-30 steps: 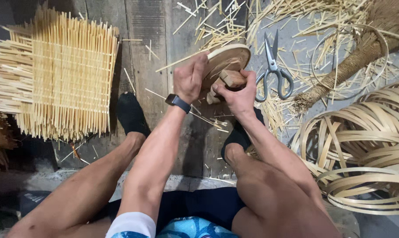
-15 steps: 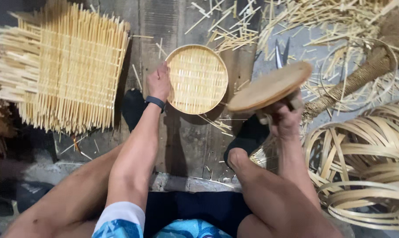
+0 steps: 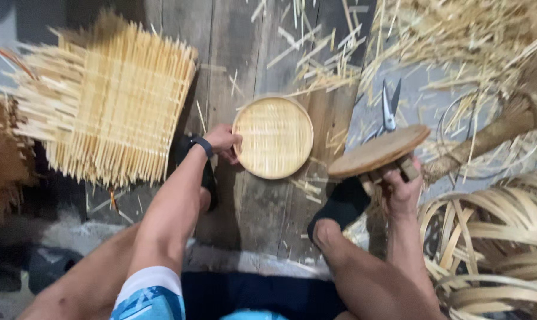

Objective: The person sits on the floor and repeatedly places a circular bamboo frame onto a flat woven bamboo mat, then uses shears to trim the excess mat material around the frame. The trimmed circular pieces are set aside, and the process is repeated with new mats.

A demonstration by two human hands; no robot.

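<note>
A small round woven bamboo tray [image 3: 274, 136] lies flat on the wooden floor boards. My left hand [image 3: 224, 141] grips its left rim. My right hand [image 3: 399, 186] holds a round wooden disc [image 3: 380, 151] by a block under it, raised and tilted, to the right of the tray. A dark watch sits on my left wrist. Both my feet in black socks rest on the boards below the tray.
A large square woven bamboo mat [image 3: 111, 101] with loose strip ends lies at the left. Scissors [image 3: 389, 109] lie beyond the disc among scattered bamboo splinters. Coiled bamboo strips [image 3: 494, 237] pile at the right, with a thick rope-like bundle [image 3: 499, 130] above them.
The two hands worked together on the tray and disc; they have since separated. The tray now lies on the floor under my left hand, and my right hand carried the disc rightward.
</note>
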